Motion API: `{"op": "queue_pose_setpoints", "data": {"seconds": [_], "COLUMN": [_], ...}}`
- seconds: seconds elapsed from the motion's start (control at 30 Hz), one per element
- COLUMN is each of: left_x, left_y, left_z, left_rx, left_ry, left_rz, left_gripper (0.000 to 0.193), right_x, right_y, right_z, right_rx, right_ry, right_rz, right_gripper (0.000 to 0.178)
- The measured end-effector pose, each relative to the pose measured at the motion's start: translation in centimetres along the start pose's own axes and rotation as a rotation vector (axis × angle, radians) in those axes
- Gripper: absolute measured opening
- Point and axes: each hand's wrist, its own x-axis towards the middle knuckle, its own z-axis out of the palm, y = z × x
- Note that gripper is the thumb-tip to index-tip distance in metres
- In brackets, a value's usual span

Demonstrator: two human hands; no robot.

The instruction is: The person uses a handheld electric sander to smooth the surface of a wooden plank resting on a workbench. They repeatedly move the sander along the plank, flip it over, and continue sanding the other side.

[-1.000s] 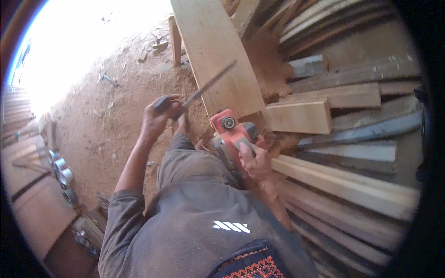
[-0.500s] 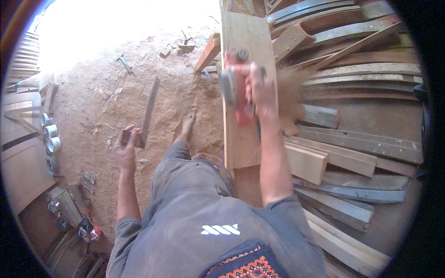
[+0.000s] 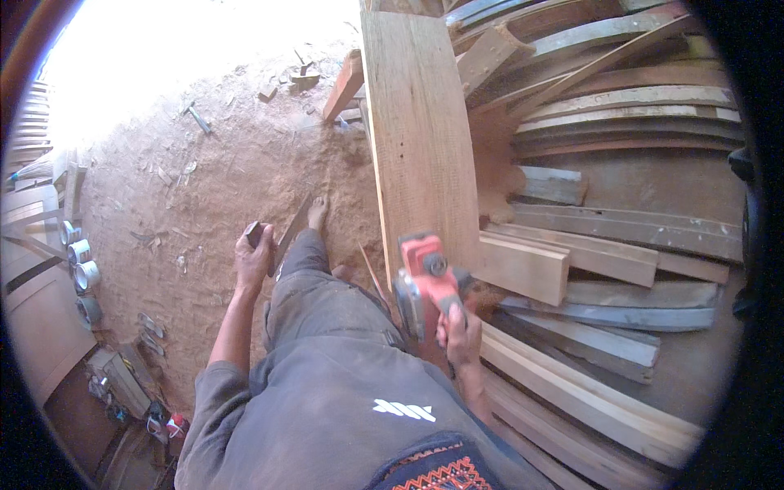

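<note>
My right hand (image 3: pixel 461 335) is closed around the rear handle of a red and black electric hand planer (image 3: pixel 425 265). The planer is at the near end of a long, wide wooden board (image 3: pixel 420 139), overlapping its end. Whether its sole touches the wood cannot be told. My left hand (image 3: pixel 255 255) is raised over the floor, left of my leg, closed on what looks like a try square (image 3: pixel 292 225). Its dark stock shows above my fingers and its long blade slants toward my foot.
Stacked planks and beams (image 3: pixel 625 216) fill the right side, close to the board. A reddish timber support (image 3: pixel 343 86) stands at the board's far left. On the dusty floor lie a hammer (image 3: pixel 198 119) and wood scraps. White cans (image 3: pixel 80 251) line the left, near wooden panels (image 3: pixel 49 302).
My right hand has drawn the planer back along the board, from its far half to the near end. My left hand has moved right, toward my leg, with the try square turned in it.
</note>
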Motion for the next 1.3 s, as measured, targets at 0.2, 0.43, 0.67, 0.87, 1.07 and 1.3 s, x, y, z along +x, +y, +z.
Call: {"op": "queue_pose_setpoints", "data": {"seconds": [0.2,0.43,0.67,0.87,1.07,1.3], "left_x": [0.6,0.1,-0.7,-0.5,-0.3,0.3], "left_y": [0.5,6.6,8.2,7.7,7.8,6.7], "left_z": [8.6,18.8,18.8,19.2,19.0,19.6], "left_rx": [-0.03,0.228,0.267,0.112,0.132,0.084], "left_ry": [-0.376,-0.499,-0.423,-0.476,-0.501,-0.48], "left_rz": [0.106,0.119,0.151,0.124,0.071,0.105], "left_gripper": [0.026,0.064,0.08,0.082,0.081,0.079], "right_x": [4.2,23.0,17.3,1.1,3.2,22.2], "right_y": [-2.7,-19.3,-13.1,1.2,-0.3,-16.3], "right_z": [1.0,4.6,0.7,-4.9,-3.5,0.6], "right_rx": [0.023,0.027,0.035,-0.125,0.108,0.037], "right_ry": [-0.007,-0.046,-0.11,0.005,0.009,-0.034], "right_rz": [-0.126,-0.29,-0.281,-0.146,-0.034,-0.508], "right_gripper": [0.049,0.061,0.06,0.054,0.051,0.061]}}
